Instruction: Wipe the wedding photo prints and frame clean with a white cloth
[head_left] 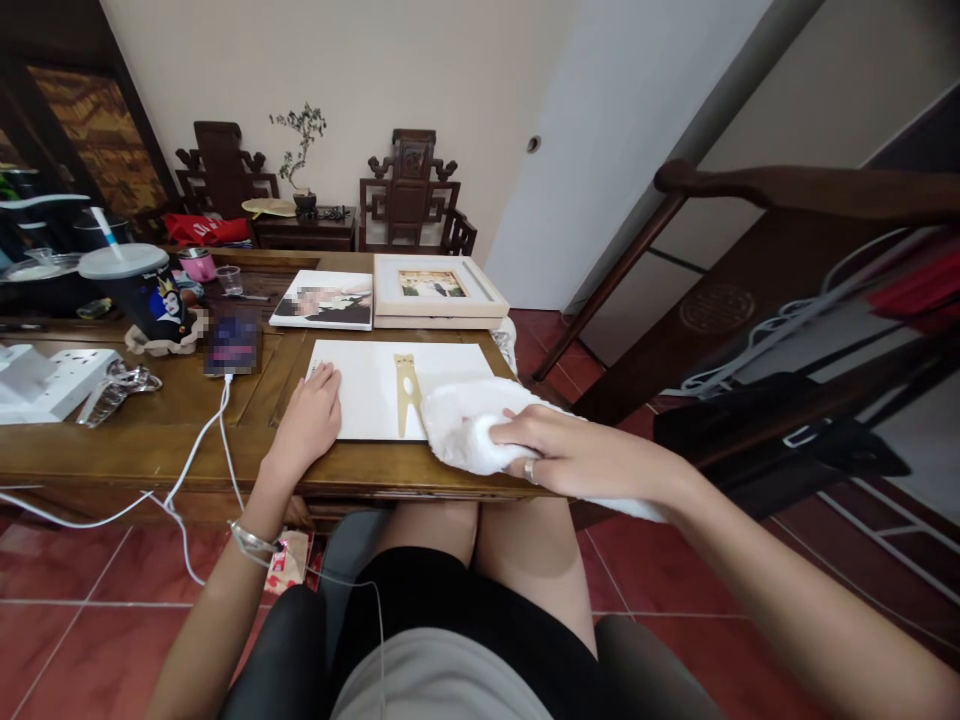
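Note:
A flat white book or panel (pixel 366 395) with a tan, long-bodied cat figure on it lies near the table's front edge. My left hand (pixel 309 415) rests on its left edge, fingers laid flat and holding nothing. My right hand (pixel 544 445) is closed around a bunched white cloth (pixel 469 425), which covers the panel's right front corner. Part of the cloth hangs past the table edge under my wrist. Behind the panel lie a photo print (pixel 326 298) and a pale box with a framed picture (pixel 442 290), side by side.
On the wooden table (pixel 247 440), to the left, are a lidded cup with a straw (pixel 142 290), a phone (pixel 232 345) on a charging cable, a white power strip (pixel 52 385) and a pink mug (pixel 196 264). A wooden chair (pixel 720 280) stands close on the right.

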